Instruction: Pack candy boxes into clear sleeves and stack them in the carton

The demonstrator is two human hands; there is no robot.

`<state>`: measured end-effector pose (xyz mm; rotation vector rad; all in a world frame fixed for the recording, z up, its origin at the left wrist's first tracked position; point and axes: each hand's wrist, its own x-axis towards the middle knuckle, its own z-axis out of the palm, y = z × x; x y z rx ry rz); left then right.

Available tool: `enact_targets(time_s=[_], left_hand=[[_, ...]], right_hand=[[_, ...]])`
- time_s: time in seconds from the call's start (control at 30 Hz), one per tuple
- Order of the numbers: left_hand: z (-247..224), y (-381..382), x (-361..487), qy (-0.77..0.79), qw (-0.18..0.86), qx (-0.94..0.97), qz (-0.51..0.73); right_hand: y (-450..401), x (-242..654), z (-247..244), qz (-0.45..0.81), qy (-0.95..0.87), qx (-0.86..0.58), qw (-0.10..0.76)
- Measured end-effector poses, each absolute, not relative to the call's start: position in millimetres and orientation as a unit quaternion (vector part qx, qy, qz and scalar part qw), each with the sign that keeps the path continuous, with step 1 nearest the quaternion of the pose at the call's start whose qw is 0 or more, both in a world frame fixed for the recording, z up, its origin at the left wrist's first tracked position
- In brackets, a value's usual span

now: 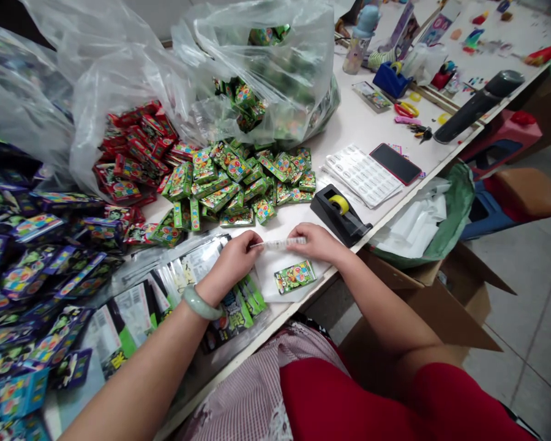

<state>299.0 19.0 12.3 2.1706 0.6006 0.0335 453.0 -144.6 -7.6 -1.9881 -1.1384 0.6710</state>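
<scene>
A narrow white strip, which looks like a strip of stickers, is stretched between my two hands. Its left end is pinched in my left hand, with a pale green bangle on that wrist. The right end is gripped by the closed fingers of my right hand. Just below the strip, a small green printed box lies flat on a white sheet near the table's front edge. Flat printed plastic packets lie under and beside my left forearm.
Green boxes, red boxes and purple boxes are heaped to the left and behind, near clear plastic bags. To the right are a tape dispenser, sticker sheets and a phone. Cardboard boxes stand below the edge.
</scene>
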Motion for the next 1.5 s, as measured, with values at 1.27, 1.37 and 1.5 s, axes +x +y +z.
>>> enact_targets(time_s=[1.27, 1.37, 1.5], left_hand=[[14.2, 18.9, 297.1, 0.228, 0.441, 0.868, 0.005], [14.4, 18.0, 297.5, 0.219, 0.449, 0.866, 0.003], [15.4, 16.7, 297.0, 0.211, 0.459, 0.863, 0.010]], right_hand=[[-139.8, 449.5, 3.9, 0.247, -0.475, -0.774, 0.339], [-136.5, 447.4, 4.9, 0.237, -0.493, -0.763, 0.343], [-131.3, 443.2, 8.1, 0.236, -0.504, -0.764, 0.327]])
